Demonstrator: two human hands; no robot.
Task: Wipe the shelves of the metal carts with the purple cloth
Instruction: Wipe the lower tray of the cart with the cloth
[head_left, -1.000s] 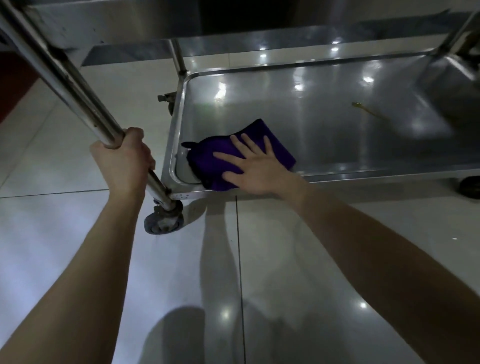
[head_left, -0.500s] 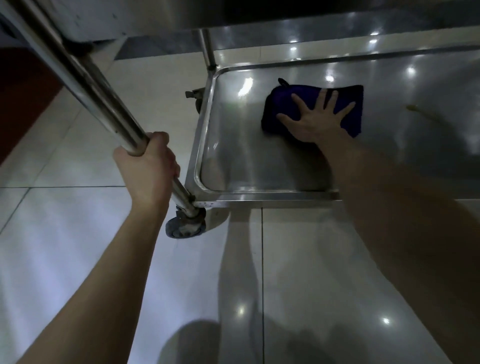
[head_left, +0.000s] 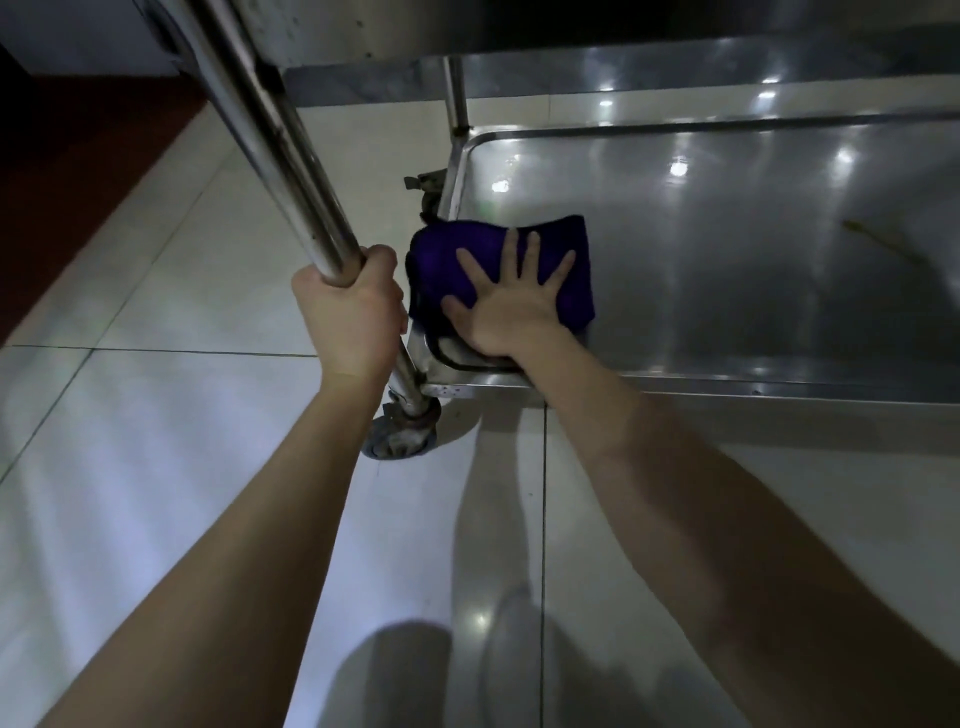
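Note:
The purple cloth (head_left: 452, 260) lies folded on the bottom shelf (head_left: 727, 291) of the metal cart, against the shelf's left rim near the front corner. My right hand (head_left: 511, 299) presses flat on the cloth with its fingers spread. My left hand (head_left: 350, 306) grips the cart's slanting metal post (head_left: 270, 135) just above the front left caster. An upper shelf of the cart shows only as a dark edge at the top of the view.
A caster wheel (head_left: 400, 441) stands under the cart's front left corner on the pale tiled floor (head_left: 156, 415). A thin yellowish scrap (head_left: 878, 240) lies on the shelf to the right. A dark red floor strip (head_left: 78, 182) runs along the left.
My right hand has slid the cloth from the back of the shelf toward the front left corner. My left hand keeps its grip on the post.

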